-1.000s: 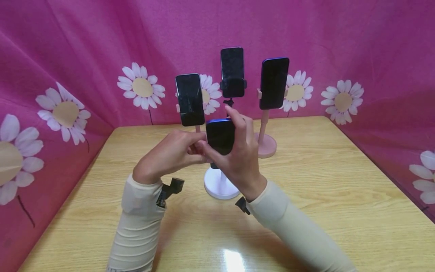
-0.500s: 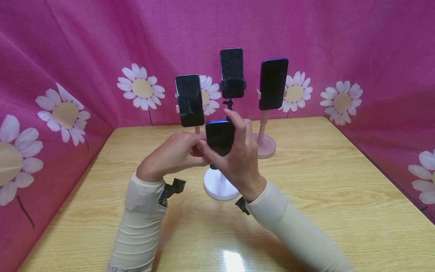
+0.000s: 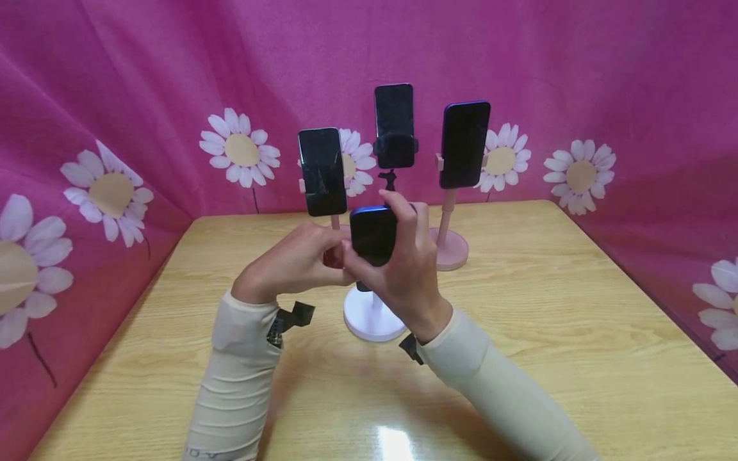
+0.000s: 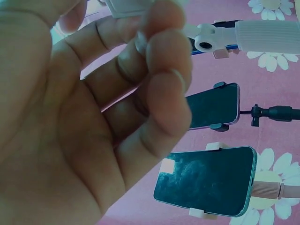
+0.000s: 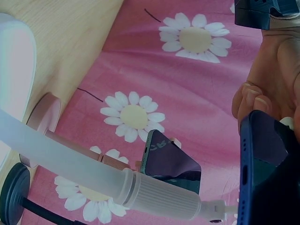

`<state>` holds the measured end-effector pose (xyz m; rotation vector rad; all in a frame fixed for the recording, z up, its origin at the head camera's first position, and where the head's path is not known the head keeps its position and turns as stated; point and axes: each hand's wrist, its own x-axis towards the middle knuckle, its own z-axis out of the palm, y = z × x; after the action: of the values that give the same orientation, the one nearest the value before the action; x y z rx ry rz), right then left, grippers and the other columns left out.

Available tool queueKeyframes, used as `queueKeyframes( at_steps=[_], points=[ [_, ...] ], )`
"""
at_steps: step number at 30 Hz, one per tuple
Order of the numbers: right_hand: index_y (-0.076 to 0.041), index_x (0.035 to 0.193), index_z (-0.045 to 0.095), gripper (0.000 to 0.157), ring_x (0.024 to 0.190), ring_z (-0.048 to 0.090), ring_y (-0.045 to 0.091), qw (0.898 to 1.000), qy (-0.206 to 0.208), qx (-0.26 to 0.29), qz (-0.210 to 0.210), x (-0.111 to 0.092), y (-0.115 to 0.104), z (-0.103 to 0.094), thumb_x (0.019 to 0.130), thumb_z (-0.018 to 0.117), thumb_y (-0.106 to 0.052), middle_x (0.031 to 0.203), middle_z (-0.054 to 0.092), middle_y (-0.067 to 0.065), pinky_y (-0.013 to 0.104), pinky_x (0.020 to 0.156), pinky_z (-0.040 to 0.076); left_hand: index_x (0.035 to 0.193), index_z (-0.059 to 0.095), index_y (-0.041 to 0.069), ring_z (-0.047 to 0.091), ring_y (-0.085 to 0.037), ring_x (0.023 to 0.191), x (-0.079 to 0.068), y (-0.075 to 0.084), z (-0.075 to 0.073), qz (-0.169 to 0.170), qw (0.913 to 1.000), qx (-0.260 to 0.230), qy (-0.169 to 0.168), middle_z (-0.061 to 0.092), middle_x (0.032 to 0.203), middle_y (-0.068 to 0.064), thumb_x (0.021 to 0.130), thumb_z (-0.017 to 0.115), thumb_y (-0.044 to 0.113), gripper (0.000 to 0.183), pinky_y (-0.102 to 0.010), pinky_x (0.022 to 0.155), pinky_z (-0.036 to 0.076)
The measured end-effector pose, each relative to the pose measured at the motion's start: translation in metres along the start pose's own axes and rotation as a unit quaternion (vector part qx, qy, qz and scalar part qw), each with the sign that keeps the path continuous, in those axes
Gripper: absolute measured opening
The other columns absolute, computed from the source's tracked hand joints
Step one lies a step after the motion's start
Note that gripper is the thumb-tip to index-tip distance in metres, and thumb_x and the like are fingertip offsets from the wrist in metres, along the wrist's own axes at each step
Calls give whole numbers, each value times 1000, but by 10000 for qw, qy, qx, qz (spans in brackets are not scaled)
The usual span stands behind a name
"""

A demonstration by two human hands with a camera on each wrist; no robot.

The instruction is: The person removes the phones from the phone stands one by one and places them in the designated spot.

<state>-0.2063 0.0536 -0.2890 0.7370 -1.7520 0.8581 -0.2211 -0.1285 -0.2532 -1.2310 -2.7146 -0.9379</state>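
A blue-edged smartphone (image 3: 371,235) stands upright above the round base of a white phone stand (image 3: 373,323). My right hand (image 3: 412,272) grips the phone from the right, index finger at its top edge and thumb across its lower left. At the phone's left side, my left hand (image 3: 294,264) curls its fingers inward. In the left wrist view its fingertips bunch beside the stand's white clamp (image 4: 126,7), which the fingers pinch and partly hide. The right wrist view shows the phone's blue side (image 5: 247,173) close to the left fingers, with the stand's ribbed neck (image 5: 164,199) below.
Behind are three more phones on holders: a left phone (image 3: 323,171), a middle phone (image 3: 394,125) on a black holder, and a right phone (image 3: 464,144) on a pink stand (image 3: 450,250). A pink daisy-patterned cloth (image 3: 144,64) surrounds the wooden table (image 3: 548,288).
My left wrist has shifted slightly right towards the phone. Both hands keep their places at the phone and stand; the view has tipped a little.
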Motion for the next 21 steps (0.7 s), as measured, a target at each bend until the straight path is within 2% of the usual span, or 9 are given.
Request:
queueKeyframes(
  at_steps=[11,21],
  points=[
    [-11,132,36,74,103,50,26,9999,-65,-134,-43,0,0,-1,74,81,-23,112,51,18,37,76,56,90,66,21,57,-12,69,-7,0,-5,-20,9997,211,74,60,71,9,82,74,22,11,-30,65,52],
    [-12,131,38,73,104,49,26,9998,-109,-177,-3,-1,0,1,73,81,-22,112,52,18,37,76,56,96,65,22,58,-12,67,-9,-3,-7,-86,9997,246,-2,59,70,8,83,72,22,15,-29,62,52]
  ],
)
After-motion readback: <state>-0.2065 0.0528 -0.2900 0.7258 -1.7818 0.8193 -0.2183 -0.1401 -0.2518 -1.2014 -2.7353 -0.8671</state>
